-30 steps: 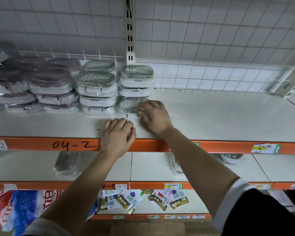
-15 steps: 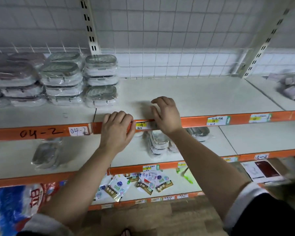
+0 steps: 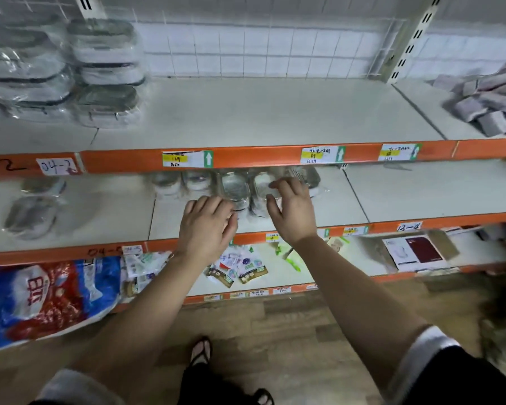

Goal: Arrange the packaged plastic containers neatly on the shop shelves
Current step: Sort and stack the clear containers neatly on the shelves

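Stacks of plastic-wrapped containers (image 3: pixel 105 74) with grey-green lids stand at the left of the upper shelf (image 3: pixel 260 118). On the middle shelf (image 3: pixel 392 194), several more wrapped containers (image 3: pixel 235 188) lie in a loose cluster under the orange rail. My left hand (image 3: pixel 206 226) hovers just in front of that cluster with fingers loosely bent, holding nothing. My right hand (image 3: pixel 291 209) is spread open at the right side of the cluster, fingertips at a container's wrap; contact is blurred. Another wrapped container (image 3: pixel 31 217) lies alone at the left of the middle shelf.
A pile of small pinkish packets (image 3: pixel 491 100) fills the upper shelf's right end. The bottom shelf holds a red-and-blue bag (image 3: pixel 41 296), small sachets (image 3: pixel 237 270) and a flat box (image 3: pixel 415 252). Orange rails (image 3: pixel 260 159) edge each shelf. My feet (image 3: pixel 200 352) stand on the wooden floor.
Both hands have left the upper shelf's rail and dropped to the middle shelf's container cluster. The view has shifted down and to the right.
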The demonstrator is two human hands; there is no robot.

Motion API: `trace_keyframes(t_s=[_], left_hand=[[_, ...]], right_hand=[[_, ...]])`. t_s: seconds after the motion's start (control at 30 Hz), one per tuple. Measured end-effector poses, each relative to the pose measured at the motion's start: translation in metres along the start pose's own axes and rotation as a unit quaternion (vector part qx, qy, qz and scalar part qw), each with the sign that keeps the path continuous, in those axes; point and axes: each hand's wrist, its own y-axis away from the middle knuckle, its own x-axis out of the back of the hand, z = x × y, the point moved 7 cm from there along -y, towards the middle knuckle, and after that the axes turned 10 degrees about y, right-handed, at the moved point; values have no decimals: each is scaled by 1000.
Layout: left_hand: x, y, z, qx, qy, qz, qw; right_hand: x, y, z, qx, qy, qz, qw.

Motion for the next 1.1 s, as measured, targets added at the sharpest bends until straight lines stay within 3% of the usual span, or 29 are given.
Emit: trace_keyframes(t_s=[0.23, 0.77, 1.1], left_hand=[[-70, 0, -20, 51, 56, -63, 995], [-211, -52, -104, 108, 29, -108, 988], [-230, -67, -124, 190, 29, -40, 981]], right_hand=[[-68, 14, 34, -19, 2, -71, 997], [-165, -11, 92, -90, -9, -16, 996], [-189, -18, 106, -104, -11, -7, 995]])
